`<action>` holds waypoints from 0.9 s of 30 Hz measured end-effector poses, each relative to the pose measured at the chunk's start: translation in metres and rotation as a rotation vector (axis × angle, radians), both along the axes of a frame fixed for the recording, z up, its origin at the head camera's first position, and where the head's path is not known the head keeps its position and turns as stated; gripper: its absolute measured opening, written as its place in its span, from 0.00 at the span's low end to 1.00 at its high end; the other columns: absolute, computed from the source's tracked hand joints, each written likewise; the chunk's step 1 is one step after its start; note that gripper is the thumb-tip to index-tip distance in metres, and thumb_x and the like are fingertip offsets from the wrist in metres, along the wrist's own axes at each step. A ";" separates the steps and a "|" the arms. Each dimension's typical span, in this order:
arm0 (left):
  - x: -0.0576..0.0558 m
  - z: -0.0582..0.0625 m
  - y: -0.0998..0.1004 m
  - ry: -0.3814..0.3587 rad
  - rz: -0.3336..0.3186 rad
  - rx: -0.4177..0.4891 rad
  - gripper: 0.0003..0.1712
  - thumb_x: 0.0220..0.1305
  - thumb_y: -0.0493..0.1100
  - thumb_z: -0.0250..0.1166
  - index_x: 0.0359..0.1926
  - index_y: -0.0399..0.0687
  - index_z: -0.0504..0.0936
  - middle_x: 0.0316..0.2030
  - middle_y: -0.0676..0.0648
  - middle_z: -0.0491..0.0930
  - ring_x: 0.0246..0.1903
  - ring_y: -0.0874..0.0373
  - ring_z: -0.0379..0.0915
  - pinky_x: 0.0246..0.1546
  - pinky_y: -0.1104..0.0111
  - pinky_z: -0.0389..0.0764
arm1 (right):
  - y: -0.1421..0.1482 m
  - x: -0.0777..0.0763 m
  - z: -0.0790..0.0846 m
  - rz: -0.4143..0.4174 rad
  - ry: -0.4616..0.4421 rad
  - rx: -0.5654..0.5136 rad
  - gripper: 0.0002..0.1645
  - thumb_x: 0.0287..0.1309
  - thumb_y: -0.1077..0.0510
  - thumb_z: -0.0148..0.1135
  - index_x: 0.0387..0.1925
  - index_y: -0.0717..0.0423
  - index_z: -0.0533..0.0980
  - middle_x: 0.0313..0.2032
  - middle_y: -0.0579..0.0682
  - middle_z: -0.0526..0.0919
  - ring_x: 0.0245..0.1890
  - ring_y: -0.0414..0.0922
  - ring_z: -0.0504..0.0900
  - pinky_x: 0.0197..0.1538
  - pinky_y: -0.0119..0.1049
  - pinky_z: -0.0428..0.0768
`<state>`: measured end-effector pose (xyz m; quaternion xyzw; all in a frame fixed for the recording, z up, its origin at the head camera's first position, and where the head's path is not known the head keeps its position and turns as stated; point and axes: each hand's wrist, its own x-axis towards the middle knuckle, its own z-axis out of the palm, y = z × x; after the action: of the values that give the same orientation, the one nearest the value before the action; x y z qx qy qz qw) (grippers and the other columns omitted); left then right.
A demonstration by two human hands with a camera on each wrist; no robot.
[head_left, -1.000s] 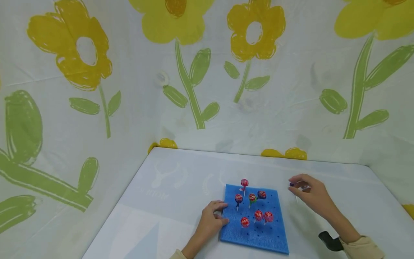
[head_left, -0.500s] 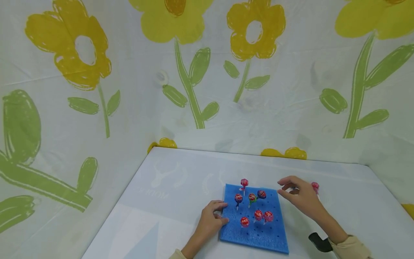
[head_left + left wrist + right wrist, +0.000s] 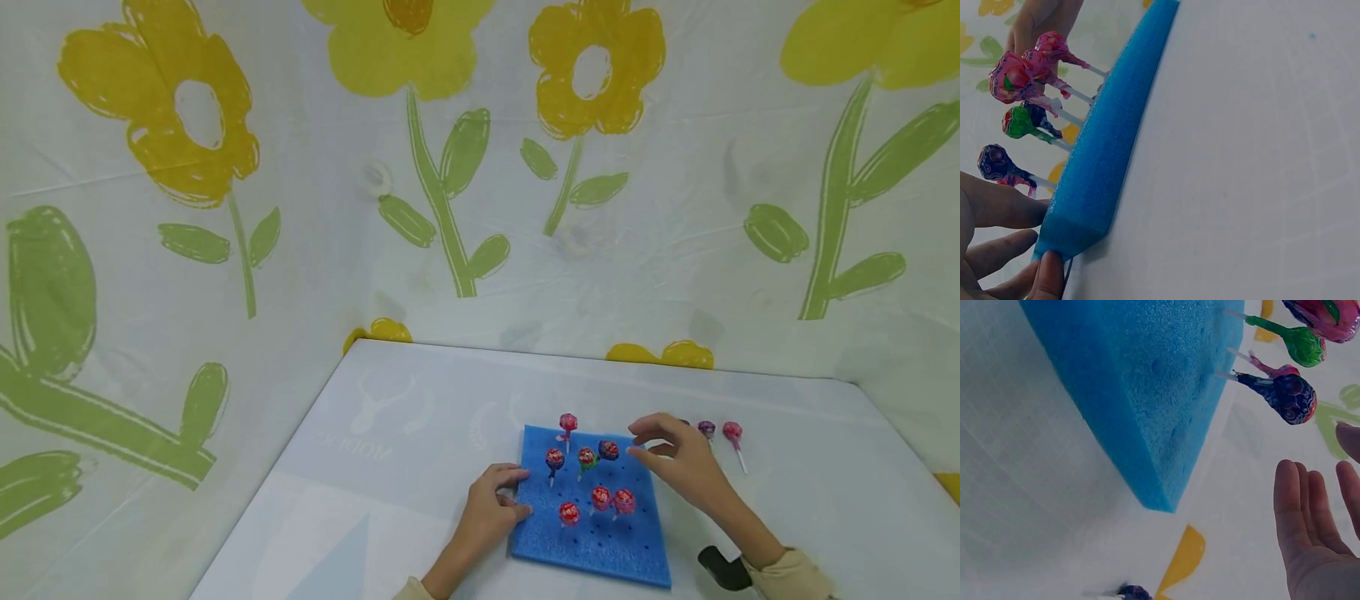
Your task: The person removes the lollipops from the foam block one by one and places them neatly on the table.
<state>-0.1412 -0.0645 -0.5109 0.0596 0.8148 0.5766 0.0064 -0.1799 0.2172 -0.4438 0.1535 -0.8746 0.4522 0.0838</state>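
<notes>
Several wrapped lollipops stand by their sticks in a blue foam board. A pink lollipop is at the far left corner, with a green lollipop further in. My left hand rests its fingertips on the board's left edge. My right hand is over the far right edge, thumb and fingers apart with nothing between them. A dark blue lollipop stands just left of its fingertips; the right wrist view shows a gap between that dark blue lollipop and the fingers.
Beyond the right hand, a purple lollipop and a pink lollipop lie on the white table. Another dark one is partly hidden behind that hand. Small holes dot the board. A flower-print cloth hangs at the back and left.
The right hand has moved left from the table to the board's far right edge. A dark lollipop at its fingertips earlier has been let go. The left hand stays put.
</notes>
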 end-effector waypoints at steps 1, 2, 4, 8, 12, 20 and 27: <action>0.000 0.000 0.000 0.003 0.000 0.002 0.25 0.44 0.28 0.70 0.48 0.39 0.82 0.51 0.45 0.75 0.32 0.62 0.72 0.31 0.74 0.77 | -0.001 0.000 -0.001 0.005 -0.002 -0.004 0.16 0.53 0.60 0.68 0.44 0.60 0.76 0.41 0.56 0.81 0.41 0.48 0.80 0.40 0.25 0.78; 0.000 0.000 0.000 0.008 -0.002 0.003 0.25 0.43 0.28 0.70 0.48 0.39 0.82 0.51 0.45 0.75 0.32 0.61 0.72 0.31 0.74 0.77 | -0.002 -0.001 -0.003 0.011 -0.006 -0.013 0.16 0.53 0.61 0.68 0.44 0.60 0.76 0.41 0.56 0.81 0.41 0.48 0.81 0.40 0.25 0.78; 0.001 0.001 0.000 0.011 -0.001 0.011 0.25 0.43 0.28 0.70 0.48 0.39 0.82 0.51 0.44 0.75 0.31 0.61 0.72 0.30 0.74 0.77 | -0.004 -0.002 -0.006 0.024 -0.011 -0.026 0.17 0.52 0.61 0.68 0.44 0.60 0.76 0.41 0.56 0.81 0.42 0.48 0.81 0.40 0.25 0.78; 0.001 0.001 0.000 0.016 -0.004 0.022 0.25 0.43 0.27 0.70 0.48 0.38 0.82 0.51 0.43 0.75 0.30 0.62 0.73 0.30 0.74 0.77 | -0.007 -0.004 -0.011 0.069 -0.026 -0.082 0.18 0.52 0.61 0.69 0.44 0.62 0.75 0.42 0.57 0.81 0.42 0.51 0.81 0.40 0.27 0.78; 0.001 0.001 0.000 0.008 -0.009 0.031 0.26 0.43 0.27 0.69 0.49 0.38 0.81 0.51 0.43 0.75 0.31 0.62 0.73 0.30 0.74 0.78 | -0.011 -0.006 -0.015 0.113 -0.038 -0.124 0.19 0.52 0.60 0.69 0.45 0.64 0.75 0.42 0.58 0.81 0.42 0.51 0.81 0.41 0.29 0.79; 0.002 0.002 0.000 0.013 -0.005 0.047 0.26 0.43 0.26 0.69 0.48 0.37 0.81 0.52 0.42 0.74 0.29 0.62 0.73 0.30 0.74 0.77 | -0.016 -0.010 -0.022 0.150 -0.106 -0.152 0.20 0.51 0.61 0.69 0.45 0.64 0.75 0.42 0.54 0.81 0.43 0.50 0.80 0.42 0.30 0.79; 0.001 0.002 0.001 -0.007 -0.001 0.033 0.25 0.44 0.27 0.69 0.49 0.39 0.81 0.52 0.44 0.74 0.29 0.63 0.72 0.30 0.74 0.77 | -0.020 -0.013 -0.027 0.161 -0.138 -0.185 0.19 0.50 0.61 0.70 0.45 0.63 0.76 0.41 0.54 0.82 0.42 0.48 0.81 0.43 0.33 0.80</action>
<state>-0.1399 -0.0637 -0.5089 0.0582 0.8051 0.5903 0.0086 -0.1930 0.1969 -0.4708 0.1833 -0.8178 0.5456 0.0006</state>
